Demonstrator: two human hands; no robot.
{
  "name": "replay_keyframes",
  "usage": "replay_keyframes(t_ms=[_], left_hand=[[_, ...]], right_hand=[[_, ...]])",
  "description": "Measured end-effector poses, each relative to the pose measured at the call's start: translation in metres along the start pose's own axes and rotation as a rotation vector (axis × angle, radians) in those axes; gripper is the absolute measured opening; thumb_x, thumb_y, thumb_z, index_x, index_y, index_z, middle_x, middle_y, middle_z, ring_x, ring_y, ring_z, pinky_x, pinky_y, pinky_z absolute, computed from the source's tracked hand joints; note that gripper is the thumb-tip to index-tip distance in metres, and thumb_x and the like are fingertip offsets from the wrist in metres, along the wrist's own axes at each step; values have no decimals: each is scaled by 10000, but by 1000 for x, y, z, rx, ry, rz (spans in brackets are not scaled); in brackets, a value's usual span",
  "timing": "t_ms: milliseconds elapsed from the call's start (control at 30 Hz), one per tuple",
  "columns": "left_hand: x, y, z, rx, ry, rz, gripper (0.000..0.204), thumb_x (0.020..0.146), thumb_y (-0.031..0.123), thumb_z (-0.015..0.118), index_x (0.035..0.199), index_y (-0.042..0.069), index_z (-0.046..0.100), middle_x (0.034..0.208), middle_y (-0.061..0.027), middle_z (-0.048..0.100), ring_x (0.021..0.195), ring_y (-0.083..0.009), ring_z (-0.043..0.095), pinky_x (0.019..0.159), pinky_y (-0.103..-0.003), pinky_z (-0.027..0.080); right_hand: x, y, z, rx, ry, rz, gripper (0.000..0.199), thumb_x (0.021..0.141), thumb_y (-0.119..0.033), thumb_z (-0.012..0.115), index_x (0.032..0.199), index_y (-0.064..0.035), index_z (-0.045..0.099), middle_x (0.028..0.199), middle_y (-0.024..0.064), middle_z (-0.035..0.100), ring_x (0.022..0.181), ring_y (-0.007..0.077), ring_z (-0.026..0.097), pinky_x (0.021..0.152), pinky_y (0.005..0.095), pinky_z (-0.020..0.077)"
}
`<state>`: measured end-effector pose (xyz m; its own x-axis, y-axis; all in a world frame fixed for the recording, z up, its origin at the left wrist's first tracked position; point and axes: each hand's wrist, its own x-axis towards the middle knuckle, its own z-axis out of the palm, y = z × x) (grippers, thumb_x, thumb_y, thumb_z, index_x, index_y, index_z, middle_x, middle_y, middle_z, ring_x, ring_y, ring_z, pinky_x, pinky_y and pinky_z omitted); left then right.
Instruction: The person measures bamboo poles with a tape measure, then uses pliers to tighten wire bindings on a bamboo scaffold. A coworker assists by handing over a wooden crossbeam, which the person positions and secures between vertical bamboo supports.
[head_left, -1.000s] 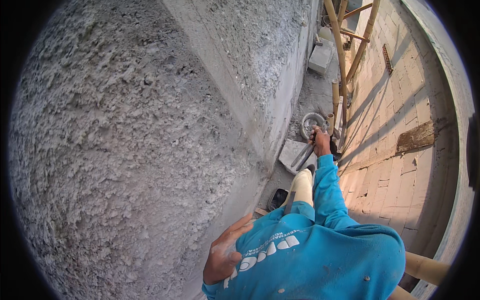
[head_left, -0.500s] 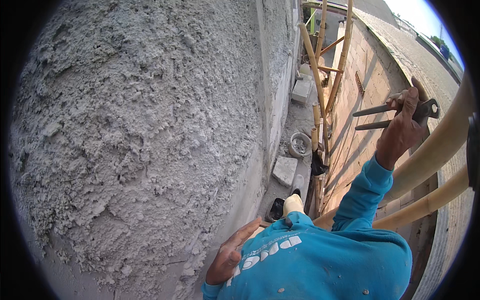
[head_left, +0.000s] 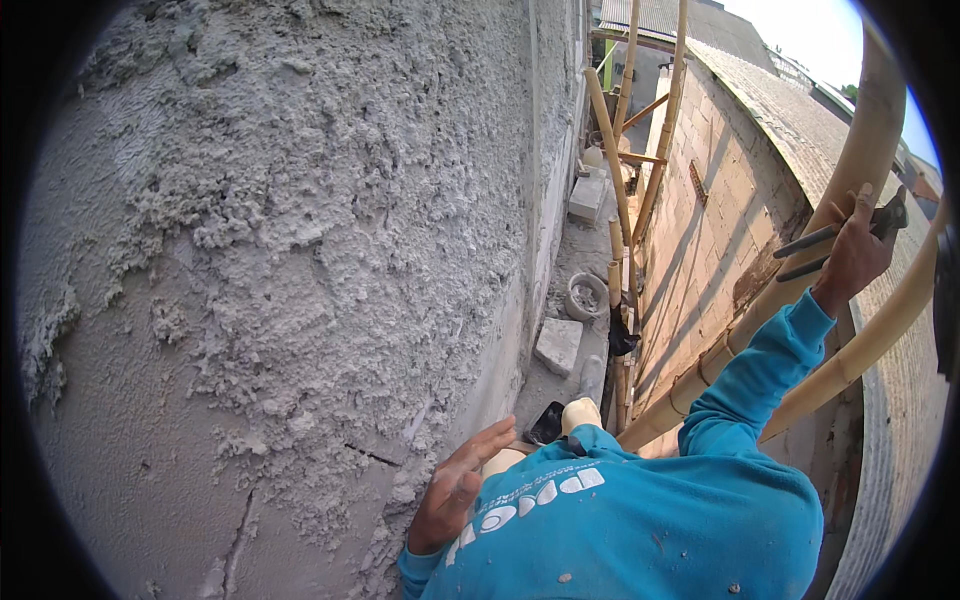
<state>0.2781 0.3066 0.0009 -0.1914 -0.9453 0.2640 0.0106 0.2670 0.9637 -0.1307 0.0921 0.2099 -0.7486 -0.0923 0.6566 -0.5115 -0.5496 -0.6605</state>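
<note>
Left hand with fingers spread flat against the rough plastered wall, right hand raised, fingers gripping a dark metal tool beside a bamboo pole, bucket on the ground far below

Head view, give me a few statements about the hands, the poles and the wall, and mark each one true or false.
1. The right hand grips a dark metal tool against a bamboo pole. True.
2. The left hand holds a trowel. False: it lies open, empty, fingers on the rough plastered wall.
3. A bucket stands on the ground far below. True.
4. The sleeves are red. False: they are blue.
</note>
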Motion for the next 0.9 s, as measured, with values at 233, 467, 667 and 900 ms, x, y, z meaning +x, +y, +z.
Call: replay_keyframes(t_ms=[233,467,667,900], left_hand=[[17,1,-6,-179,-25,-162,746,1063,524,351,1431,-122,416,1544,-269,366,1439,-381,368,1206,-469,256],[24,-10,-3,-149,14,-381,700,1078,488,352,1444,-105,417,1505,-232,445,1414,-350,417,1187,-456,307],[20,-16,-2,-59,84,-538,714,1056,482,447,1501,-63,324,1526,-222,408,1391,-345,447,1161,-458,352],[16,-23,-5,-15,285,-510,844,1026,432,547,1578,-7,83,1608,-227,241,1404,-356,420,1125,-485,394]], right_hand=[[33,20,-32,-335,-209,-33,647,845,-305,804,1401,-67,576,1147,107,725,989,181,695,851,326,545],[34,18,-43,-389,-346,109,659,836,-259,818,1375,19,562,1181,153,702,1042,201,685,880,339,544],[28,10,-44,-381,-319,132,646,838,-212,804,1403,-27,552,1189,153,702,1068,213,688,924,338,539],[23,7,-44,-251,-276,122,658,823,-140,792,1428,-66,542,1221,146,690,1100,212,677,945,345,535]])
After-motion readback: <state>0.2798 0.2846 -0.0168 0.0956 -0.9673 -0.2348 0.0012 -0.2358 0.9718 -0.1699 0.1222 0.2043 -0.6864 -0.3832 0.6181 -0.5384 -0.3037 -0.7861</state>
